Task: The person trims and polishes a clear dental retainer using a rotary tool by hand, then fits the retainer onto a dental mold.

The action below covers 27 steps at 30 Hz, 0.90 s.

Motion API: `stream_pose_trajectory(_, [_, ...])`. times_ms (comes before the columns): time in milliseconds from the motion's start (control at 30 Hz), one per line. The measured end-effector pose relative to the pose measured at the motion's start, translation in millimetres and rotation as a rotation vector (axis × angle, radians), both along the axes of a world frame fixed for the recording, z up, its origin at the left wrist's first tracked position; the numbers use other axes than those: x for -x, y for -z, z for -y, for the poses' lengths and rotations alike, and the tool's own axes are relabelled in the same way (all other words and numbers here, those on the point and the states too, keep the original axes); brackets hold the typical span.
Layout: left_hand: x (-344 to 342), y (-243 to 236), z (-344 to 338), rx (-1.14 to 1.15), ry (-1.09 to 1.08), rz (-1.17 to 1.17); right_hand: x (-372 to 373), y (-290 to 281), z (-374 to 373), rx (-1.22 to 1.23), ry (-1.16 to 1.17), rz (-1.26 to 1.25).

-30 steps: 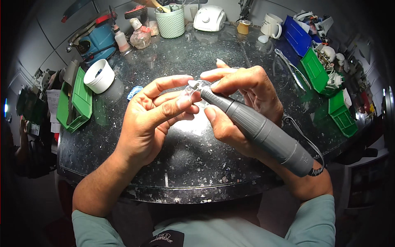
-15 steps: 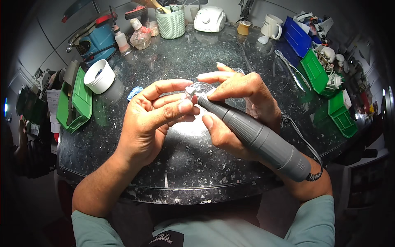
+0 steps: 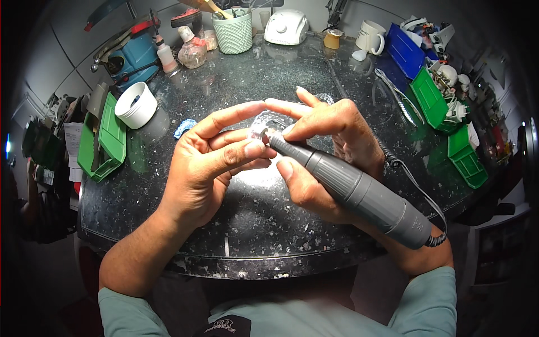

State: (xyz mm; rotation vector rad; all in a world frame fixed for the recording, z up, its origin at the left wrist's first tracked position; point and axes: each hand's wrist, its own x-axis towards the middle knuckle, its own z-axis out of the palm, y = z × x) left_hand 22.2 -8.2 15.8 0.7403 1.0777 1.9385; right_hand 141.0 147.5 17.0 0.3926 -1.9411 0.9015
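- Right hand [image 3: 339, 123] is clamped on the dark grey rotary handpiece [image 3: 353, 188], thumb beneath the neck and forefinger over it; a pen-like hold close to the tip likely gives the finest control
- Left hand [image 3: 205, 160] is pinched on a small clear piece [image 3: 259, 128], which sits at its thumb and fingertips, right in front of the handpiece's tip; whether tip and piece touch is too small to tell
- The two hands' upper fingertips seem to meet beyond the piece; leaning on that contact should steady both wrists
- Light strokes, with the left thumb well off the tip, seem safest, as a thin clear piece may flex or grab
- The cord [image 3: 396, 163] loops beside the right forearm; slack there should spare the wrist any tug
- The worktop [image 3: 236, 224] lies below both hands, with a bright patch under the fingers that helps show the edge
- Left of the left hand are a crumpled blue scrap [image 3: 184, 128], then a white tub [image 3: 136, 115], well apart from the tip
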Motion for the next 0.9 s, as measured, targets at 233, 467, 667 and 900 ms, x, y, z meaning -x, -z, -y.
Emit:
stream_pose_trajectory(233, [1.1, 0.1, 1.1, 0.001, 0.020, 0.005, 1.7, 2.5, 1.4, 0.007, 0.055, -0.050])
stream_pose_trajectory(467, [0.8, 2.4, 0.5, -0.018, -0.019, -0.126, -9.2, -6.3, -0.9, 0.151, -0.091, 0.190])
stream_pose_trajectory(667, [0.4, 1.8, -0.1, -0.025, -0.061, -0.162, -9.8, -3.2, 1.9, 0.107, -0.068, 0.204])
stream_pose_trajectory(900, [0.2, 1.8, 0.7, -0.036, -0.053, -0.148, 2.9, 0.2, 2.6, 0.053, -0.024, -0.059])
